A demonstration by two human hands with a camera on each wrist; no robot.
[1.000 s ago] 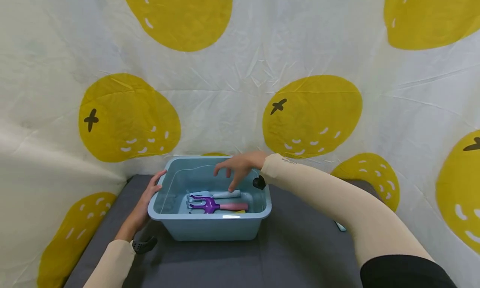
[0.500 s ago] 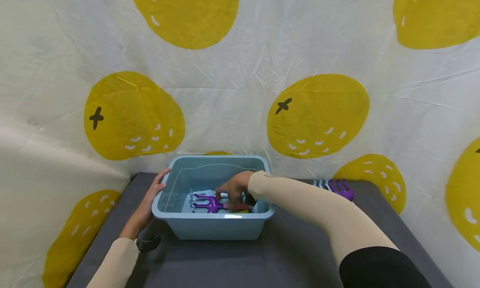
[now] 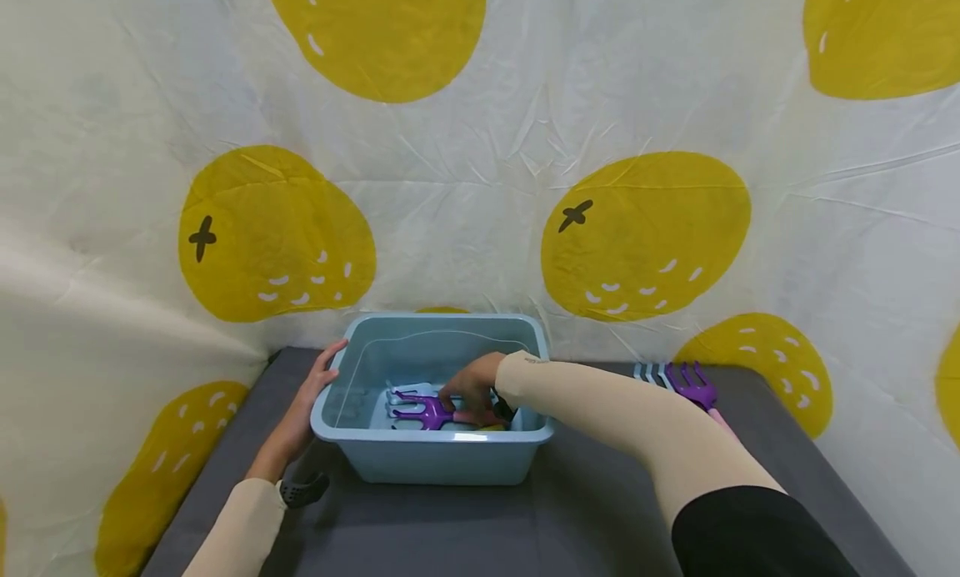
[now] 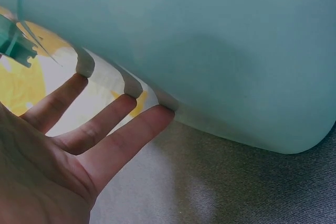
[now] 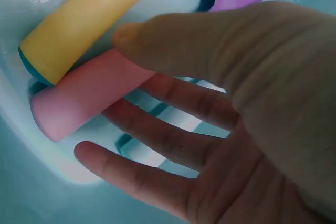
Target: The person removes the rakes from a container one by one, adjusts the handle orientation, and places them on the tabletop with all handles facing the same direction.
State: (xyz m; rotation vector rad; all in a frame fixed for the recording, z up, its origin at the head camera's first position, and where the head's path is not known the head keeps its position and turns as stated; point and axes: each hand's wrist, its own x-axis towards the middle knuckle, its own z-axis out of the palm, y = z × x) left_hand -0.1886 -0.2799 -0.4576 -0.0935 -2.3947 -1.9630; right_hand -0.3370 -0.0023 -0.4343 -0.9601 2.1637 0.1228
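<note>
A light blue plastic bin [image 3: 420, 460] stands on the dark grey tabletop. My left hand [image 3: 303, 406] rests against its left side, and in the left wrist view the straight fingertips [image 4: 157, 116] touch the outer wall near the rim. Inside the bin, my right hand [image 3: 474, 385] pinches the pink handle [image 5: 79, 98] of a toy hand rake with a purple pronged head [image 3: 427, 412]. The thumb lies on top of the handle and fingers reach underneath. A yellow handle [image 5: 79, 30] lies right beside the pink one. A light blue fork-like tool [image 3: 405, 391] lies behind the purple head.
Right of the bin, another purple rake [image 3: 693, 385] with a pink handle lies on the table beside a light blue pronged tool [image 3: 651, 373], both partly behind the right forearm. A white curtain [image 3: 457, 227] printed with yellow fruit hangs behind the table.
My right hand has come down from above the bin onto the pink handle. The tools on the right have come into sight as the forearm moved. My left hand stays at the bin.
</note>
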